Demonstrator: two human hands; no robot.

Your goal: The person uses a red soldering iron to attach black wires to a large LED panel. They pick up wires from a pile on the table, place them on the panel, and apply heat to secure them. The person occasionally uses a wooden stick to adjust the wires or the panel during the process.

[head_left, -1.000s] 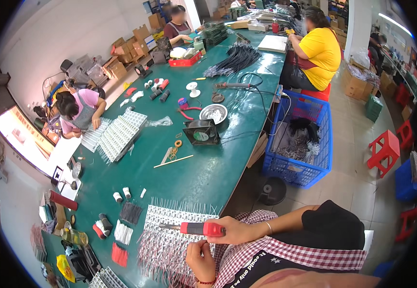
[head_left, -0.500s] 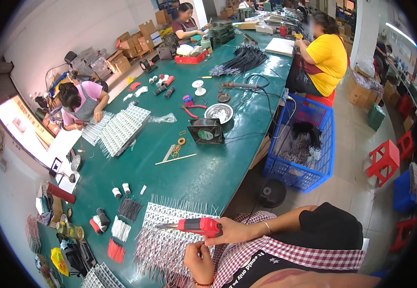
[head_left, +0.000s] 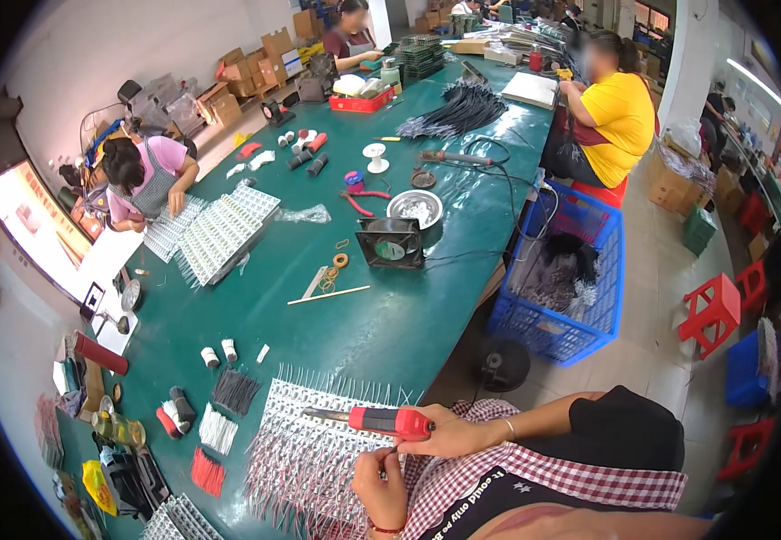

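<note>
My right hand [head_left: 458,434] is wrapped round the handle of a red and black soldering gun [head_left: 380,420], its metal tip pointing left. The tip hangs over a panel of small white circuit boards [head_left: 305,423] with many thin wires sticking out, on the near part of the table. Just below the gun, my left hand [head_left: 380,490] is closed in a pinch, its fingertips near my right hand. What it pinches is too small to make out. Left of the panel lie bundles of black wires [head_left: 236,391], white wires [head_left: 219,432] and red wires [head_left: 208,472].
The green table [head_left: 318,324] carries a small fan [head_left: 390,243], a metal bowl [head_left: 416,205], pliers [head_left: 359,202] and a wooden stick [head_left: 328,295]. A blue crate [head_left: 557,337] stands on the floor to the right. Co-workers sit around the table, one in yellow [head_left: 620,117].
The soldering gun and my right hand have shifted slightly right over the panel. My left hand stays pinched below it and has moved slightly right too. The whole view has tilted a little.
</note>
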